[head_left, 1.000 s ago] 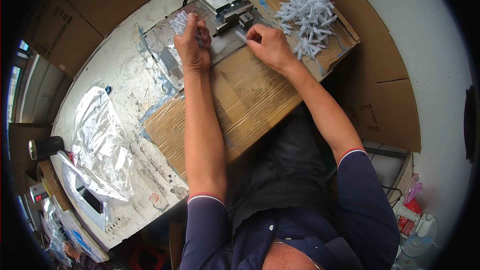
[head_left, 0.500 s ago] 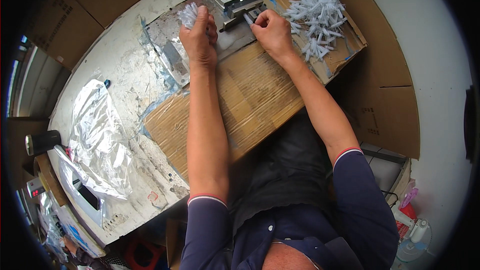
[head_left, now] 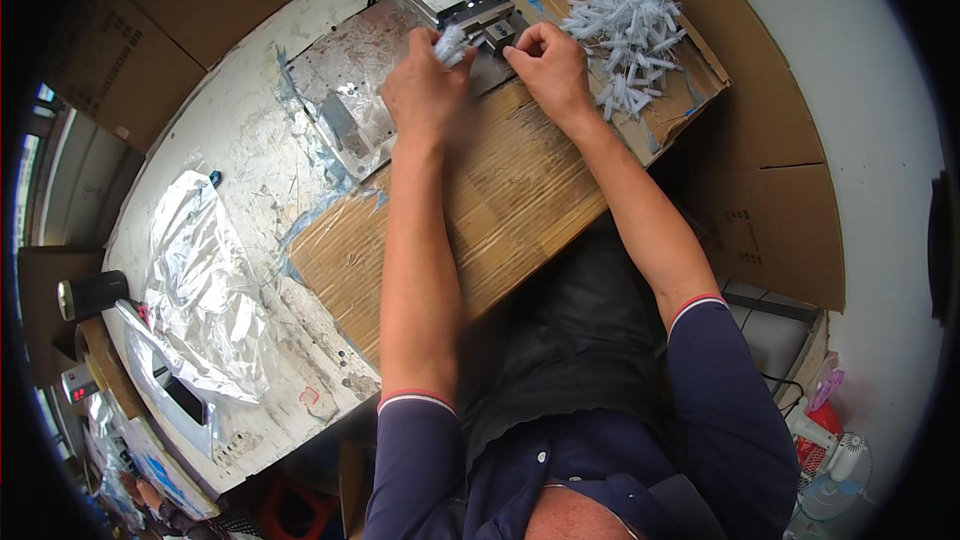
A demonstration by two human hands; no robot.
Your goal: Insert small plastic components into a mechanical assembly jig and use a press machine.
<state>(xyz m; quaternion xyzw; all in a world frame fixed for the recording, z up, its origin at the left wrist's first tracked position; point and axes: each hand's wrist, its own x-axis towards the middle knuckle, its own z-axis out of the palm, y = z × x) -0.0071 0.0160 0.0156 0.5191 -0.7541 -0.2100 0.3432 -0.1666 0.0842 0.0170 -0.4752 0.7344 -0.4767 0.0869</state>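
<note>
Head view: the left hand (head_left: 425, 90) clutches a bundle of white plastic pieces (head_left: 451, 43), its fingers curled shut, just left of the small metal press (head_left: 487, 22). The right hand (head_left: 548, 65) pinches at the press, nearer; what it pinches is hidden.

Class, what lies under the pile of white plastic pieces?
The white plastic pieces rest on a taped cardboard sheet. The cardboard directly beneath the pile is covered, so unseen.

Worn white workbench (head_left: 235, 155) edged by brown cardboard panels (head_left: 790, 180), a pale wall (head_left: 860, 70) at right, daylight window (head_left: 45, 170) at left.
</note>
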